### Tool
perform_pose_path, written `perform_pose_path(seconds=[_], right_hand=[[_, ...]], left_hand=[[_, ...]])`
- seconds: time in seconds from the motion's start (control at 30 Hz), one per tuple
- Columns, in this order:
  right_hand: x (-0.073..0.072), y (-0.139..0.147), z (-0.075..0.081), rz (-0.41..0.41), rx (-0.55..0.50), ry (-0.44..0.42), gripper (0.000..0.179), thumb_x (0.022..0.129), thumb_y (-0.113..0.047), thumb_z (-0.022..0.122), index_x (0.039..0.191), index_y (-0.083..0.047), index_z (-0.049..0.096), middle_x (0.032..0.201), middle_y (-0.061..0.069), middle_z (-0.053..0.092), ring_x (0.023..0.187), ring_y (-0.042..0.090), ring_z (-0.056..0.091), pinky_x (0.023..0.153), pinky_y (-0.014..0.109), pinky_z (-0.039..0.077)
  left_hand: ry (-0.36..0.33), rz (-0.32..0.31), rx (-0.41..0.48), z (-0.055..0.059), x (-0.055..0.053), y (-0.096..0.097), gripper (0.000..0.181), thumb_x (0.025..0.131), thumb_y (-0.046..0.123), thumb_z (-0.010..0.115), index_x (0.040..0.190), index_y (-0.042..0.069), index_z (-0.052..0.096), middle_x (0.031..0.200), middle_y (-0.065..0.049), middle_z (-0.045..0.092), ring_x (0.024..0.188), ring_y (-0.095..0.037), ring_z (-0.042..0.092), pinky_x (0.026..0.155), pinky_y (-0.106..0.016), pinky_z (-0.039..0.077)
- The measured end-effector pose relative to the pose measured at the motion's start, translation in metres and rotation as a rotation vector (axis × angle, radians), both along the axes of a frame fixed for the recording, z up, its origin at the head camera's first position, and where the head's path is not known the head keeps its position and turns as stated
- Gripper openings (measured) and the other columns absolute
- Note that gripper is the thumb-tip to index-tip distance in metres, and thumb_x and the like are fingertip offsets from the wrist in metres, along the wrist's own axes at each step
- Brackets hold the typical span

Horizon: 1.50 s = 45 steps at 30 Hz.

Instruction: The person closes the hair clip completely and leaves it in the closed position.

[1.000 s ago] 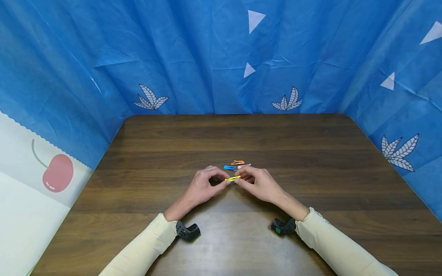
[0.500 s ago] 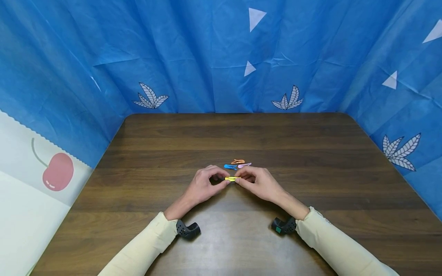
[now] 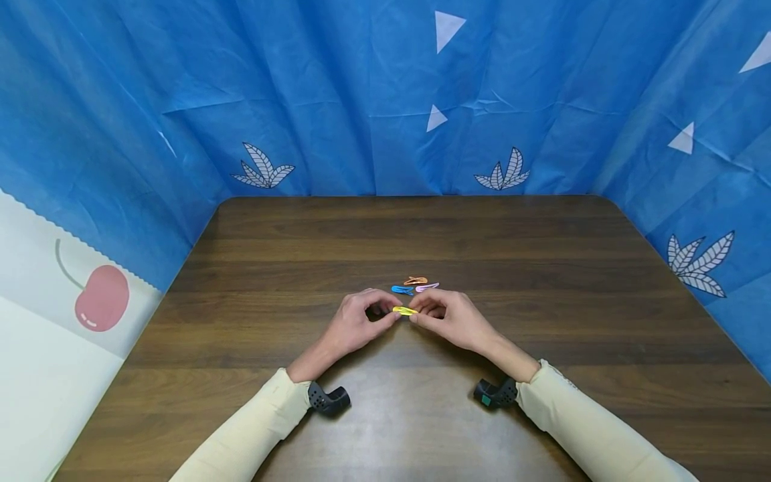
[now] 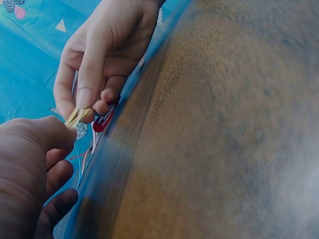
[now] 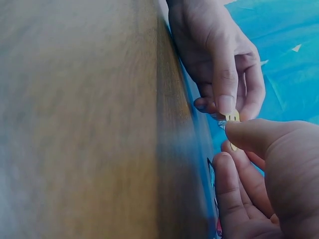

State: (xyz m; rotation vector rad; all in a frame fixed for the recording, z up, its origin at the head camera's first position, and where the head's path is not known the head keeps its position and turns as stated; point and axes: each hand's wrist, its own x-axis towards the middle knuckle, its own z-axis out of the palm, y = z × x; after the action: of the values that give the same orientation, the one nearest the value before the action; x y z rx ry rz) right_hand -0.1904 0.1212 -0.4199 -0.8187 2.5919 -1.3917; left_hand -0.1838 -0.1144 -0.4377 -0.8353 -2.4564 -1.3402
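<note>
A yellow snap hair clip (image 3: 405, 310) is held between both hands over the middle of the table. My left hand (image 3: 360, 320) pinches its left end between thumb and fingertips. At the other end, my right hand (image 3: 453, 321) grips it the same way. The left wrist view shows the yellow clip's slotted frame between the two thumbs. Just behind the hands lie a blue hair clip (image 3: 402, 290), a pink one (image 3: 427, 287) and an orange clip (image 3: 416, 280). A red hair clip (image 4: 103, 121) shows by the right hand's lower fingers; whether it is held cannot be told.
The brown wooden table (image 3: 409, 234) extends around the hands on all sides. A blue patterned curtain (image 3: 337, 100) hangs along its back and right edges. White cloth with a cherry print (image 3: 101, 298) lies at the left.
The yellow clip has turned slightly, its broad face now showing more and its right end lower. Both hands keep their grip and barely move; the clips behind stay put.
</note>
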Motion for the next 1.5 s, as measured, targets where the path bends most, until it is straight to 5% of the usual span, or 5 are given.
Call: perform_pose_path(seconds=[0.53, 1.5], right_hand=[[-0.0010, -0.0003, 0.0001, -0.033, -0.053, -0.120, 0.011, 0.097, -0.018, 0.074, 0.107, -0.014, 0.077, 0.101, 0.001, 0.075, 0.091, 0.013, 0.071, 0.081, 0.025, 0.058], [0.0010, 0.0006, 0.0019, -0.045, -0.124, -0.173, 0.012, 0.096, -0.011, 0.074, 0.106, -0.005, 0.077, 0.103, 0.010, 0.075, 0.091, 0.016, 0.072, 0.080, 0.021, 0.058]], left_hand=[[0.001, -0.006, 0.003, -0.0006, -0.0001, -0.0007, 0.010, 0.090, 0.009, 0.079, 0.099, 0.013, 0.078, 0.086, 0.004, 0.071, 0.079, -0.010, 0.064, 0.072, -0.026, 0.054], [-0.069, -0.021, 0.041, 0.0026, 0.0027, -0.0010, 0.009, 0.091, 0.010, 0.078, 0.098, 0.015, 0.079, 0.082, 0.005, 0.073, 0.072, -0.005, 0.064, 0.067, -0.027, 0.054]])
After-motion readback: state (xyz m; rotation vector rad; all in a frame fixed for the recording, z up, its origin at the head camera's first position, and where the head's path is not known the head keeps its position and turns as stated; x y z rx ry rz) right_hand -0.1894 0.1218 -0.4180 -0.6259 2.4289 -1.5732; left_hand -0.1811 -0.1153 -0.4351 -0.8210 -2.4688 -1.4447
